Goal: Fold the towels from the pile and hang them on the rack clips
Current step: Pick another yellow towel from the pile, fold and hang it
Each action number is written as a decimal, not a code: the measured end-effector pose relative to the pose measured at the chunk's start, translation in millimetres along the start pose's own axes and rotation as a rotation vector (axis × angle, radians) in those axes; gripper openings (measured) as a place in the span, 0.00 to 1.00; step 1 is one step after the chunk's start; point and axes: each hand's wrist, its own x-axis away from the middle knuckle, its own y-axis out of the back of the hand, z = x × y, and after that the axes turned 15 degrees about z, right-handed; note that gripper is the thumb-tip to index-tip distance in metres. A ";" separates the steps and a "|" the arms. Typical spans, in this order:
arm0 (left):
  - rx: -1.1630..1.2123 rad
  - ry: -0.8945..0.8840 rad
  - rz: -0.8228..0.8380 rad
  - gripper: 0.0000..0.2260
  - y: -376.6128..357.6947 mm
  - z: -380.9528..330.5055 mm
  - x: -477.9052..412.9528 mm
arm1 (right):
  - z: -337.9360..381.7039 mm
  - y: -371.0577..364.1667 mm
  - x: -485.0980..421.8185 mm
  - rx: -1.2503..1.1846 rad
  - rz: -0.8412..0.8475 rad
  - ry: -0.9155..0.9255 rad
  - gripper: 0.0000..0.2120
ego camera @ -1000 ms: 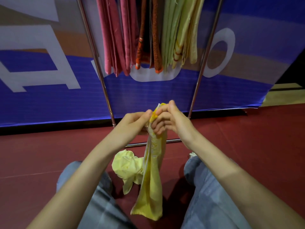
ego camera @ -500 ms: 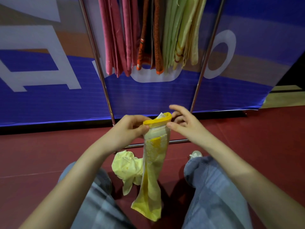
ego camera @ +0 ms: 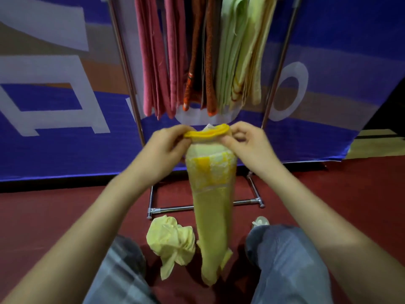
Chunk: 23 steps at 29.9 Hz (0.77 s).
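Rack [ego camera: 282, 62] already holds approx. a dozen towels. L hand [ego camera: 164, 148] & R hand [ego camera: 245, 143] pinch the yellow towel [ego camera: 211, 183] by its top edge, folded, unhung. Crumpled towel [ego camera: 171, 238] remains on floor [ego camera: 54, 211] btwn knees.

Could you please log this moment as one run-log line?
left hand pinches yellow towel edge | right hand pinches same edge | crumpled towel on floor | rack holds towels

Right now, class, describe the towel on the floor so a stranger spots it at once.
Find the metal rack hung with towels and look below its base bar. On the red floor lies a pale yellow towel, crumpled in a heap, unlike the long yellow towel held up beside it.
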 end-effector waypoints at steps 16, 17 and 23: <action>0.240 -0.072 -0.032 0.12 17.7 -18.7 6.5 | -11.1 -8.1 24.4 -0.281 0.066 -0.067 0.10; 0.240 -0.075 -0.029 0.10 18.4 -18.0 7.3 | -9.7 -9.0 22.6 -0.301 0.058 -0.067 0.10; 0.226 0.070 -0.063 0.03 30.2 -16.5 6.4 | -1.1 -24.7 17.5 -0.346 0.128 -0.041 0.10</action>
